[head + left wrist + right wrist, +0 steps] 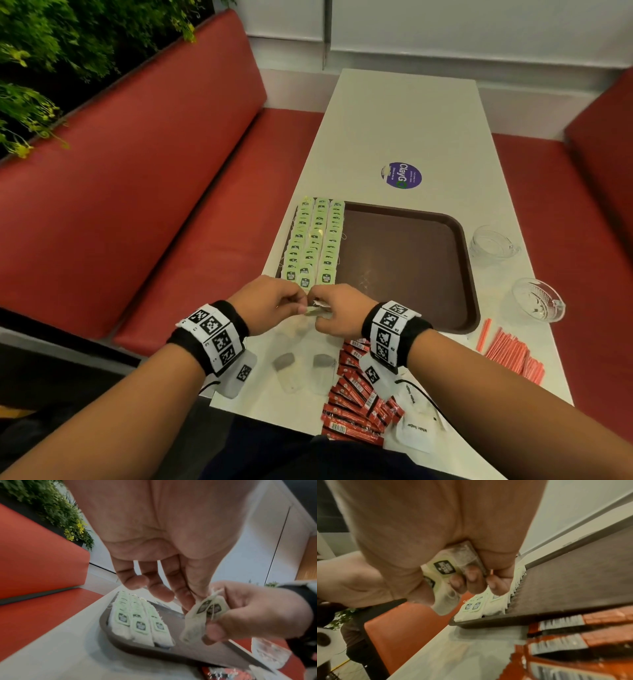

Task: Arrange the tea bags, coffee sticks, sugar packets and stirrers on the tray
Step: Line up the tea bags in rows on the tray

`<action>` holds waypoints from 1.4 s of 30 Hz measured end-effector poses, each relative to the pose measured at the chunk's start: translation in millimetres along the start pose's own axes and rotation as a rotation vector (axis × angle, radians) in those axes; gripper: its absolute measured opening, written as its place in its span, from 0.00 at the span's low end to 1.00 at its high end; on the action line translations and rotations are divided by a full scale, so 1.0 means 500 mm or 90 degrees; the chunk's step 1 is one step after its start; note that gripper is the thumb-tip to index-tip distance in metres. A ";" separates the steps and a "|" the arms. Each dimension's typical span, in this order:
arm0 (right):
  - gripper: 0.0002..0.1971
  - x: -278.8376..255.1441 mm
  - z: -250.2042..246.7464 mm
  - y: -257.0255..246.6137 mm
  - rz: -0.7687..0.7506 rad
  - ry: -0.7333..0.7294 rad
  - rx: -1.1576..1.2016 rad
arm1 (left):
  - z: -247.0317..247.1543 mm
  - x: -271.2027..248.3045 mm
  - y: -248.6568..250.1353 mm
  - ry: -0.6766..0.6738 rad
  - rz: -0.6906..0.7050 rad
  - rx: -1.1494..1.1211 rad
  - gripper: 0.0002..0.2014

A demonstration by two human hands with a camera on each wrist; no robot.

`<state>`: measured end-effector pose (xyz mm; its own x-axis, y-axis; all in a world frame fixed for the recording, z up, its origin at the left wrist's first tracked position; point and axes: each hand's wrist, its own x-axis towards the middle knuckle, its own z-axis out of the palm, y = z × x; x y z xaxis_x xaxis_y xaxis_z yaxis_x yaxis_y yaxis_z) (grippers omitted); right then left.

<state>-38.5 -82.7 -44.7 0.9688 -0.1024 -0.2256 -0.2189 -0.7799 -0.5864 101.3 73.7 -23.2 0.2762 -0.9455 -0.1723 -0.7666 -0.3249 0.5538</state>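
A brown tray (407, 270) lies on the white table, and three rows of green-tagged tea bags (315, 240) fill its left side. Just before the tray's near left corner my two hands meet. My right hand (320, 313) grips a small stack of tea bags (445, 568) with curled fingers. My left hand (298, 305) pinches the top of that stack (204, 614) between thumb and forefinger, its other fingers (161, 592) hanging loose. Red coffee sticks (356, 390), white sugar packets (418, 428) and orange stirrers (513, 356) lie on the table near me.
Two loose tea bags (284, 363) lie on the table under my wrists. Two glass dishes (537, 301) stand right of the tray. A purple sticker (400, 175) marks the far table. Red benches (137, 192) flank both sides. The tray's right part is bare.
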 end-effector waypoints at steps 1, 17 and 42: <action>0.08 0.002 -0.001 0.002 -0.003 0.010 -0.004 | -0.002 0.006 0.006 0.015 0.009 -0.028 0.02; 0.08 -0.008 -0.031 0.083 0.123 0.148 0.073 | 0.033 0.113 0.028 0.089 -0.005 -0.107 0.05; 0.06 -0.059 -0.050 0.113 0.237 0.258 0.525 | 0.109 0.179 -0.026 0.024 -0.041 0.138 0.17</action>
<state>-76.3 -139.1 -51.5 0.7542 -0.5774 -0.3127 -0.3809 0.0031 -0.9246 104.1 -8.0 -90.3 0.3468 -0.9226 -0.1691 -0.8520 -0.3852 0.3546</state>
